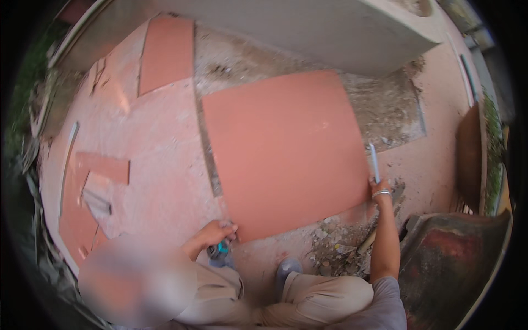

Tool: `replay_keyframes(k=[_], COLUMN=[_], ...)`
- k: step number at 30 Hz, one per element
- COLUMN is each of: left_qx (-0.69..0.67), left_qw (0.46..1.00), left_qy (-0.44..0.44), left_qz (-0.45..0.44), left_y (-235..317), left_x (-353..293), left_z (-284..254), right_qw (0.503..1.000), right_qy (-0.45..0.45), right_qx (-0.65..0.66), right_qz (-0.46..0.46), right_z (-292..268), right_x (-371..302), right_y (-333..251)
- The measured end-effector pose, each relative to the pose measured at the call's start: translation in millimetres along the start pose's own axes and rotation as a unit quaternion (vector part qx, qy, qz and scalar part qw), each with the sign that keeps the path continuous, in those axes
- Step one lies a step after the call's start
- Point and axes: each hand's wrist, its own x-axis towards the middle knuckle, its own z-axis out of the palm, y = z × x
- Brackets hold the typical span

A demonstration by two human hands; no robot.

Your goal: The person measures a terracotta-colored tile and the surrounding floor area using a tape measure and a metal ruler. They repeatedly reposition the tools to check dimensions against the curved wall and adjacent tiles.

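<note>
A large, flat reddish slab (286, 154) lies in front of me, over a bare patch of ground. At its near left corner is my left hand (214, 233), its fingers bent closed on the edge. Just below that hand is a teal and dark tool (220, 250), only partly visible. My right hand (379, 188), with a bracelet at the wrist, is closed around a thin, pale, straight strip (374, 162). That hand rests against the slab's right edge, near the close corner. A blurred patch covers part of my left arm.
Rubble (335, 242) lies between the slab and my right forearm. Beyond stands a grey concrete wall (308, 33). Another red slab (168, 52) is at far left, and cut pieces (104, 166) lie on the left. A dark curved panel (451, 264) stands at near right.
</note>
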Motion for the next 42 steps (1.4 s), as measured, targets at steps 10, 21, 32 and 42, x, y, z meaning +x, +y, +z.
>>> replay_keyframes(k=[10,21,32,42], left_qx=[-0.088,-0.141,-0.114,-0.085], left_qw=[0.993,0.988,0.992,0.993], left_qy=[-0.073,-0.062,-0.024,0.009], left_qz=[-0.008,-0.007,0.051,0.076], left_y=[-11.5,-31.9,-35.1,-44.5], left_x=[-7.2,-2.7,-12.6,-7.5], left_z=[7.7,20.3,10.8,-14.0], right_qw=[0.999,0.991,0.991,0.984], right_qy=[-0.021,0.077,0.024,0.081], right_qx=[0.038,0.068,0.111,0.076], right_qz=[-0.030,-0.091,-0.069,-0.136], right_z=[4.0,37.5,34.8,66.0], right_x=[-8.4,16.7,14.4,19.0], right_y=[-2.0,30.4,34.4,45.6])
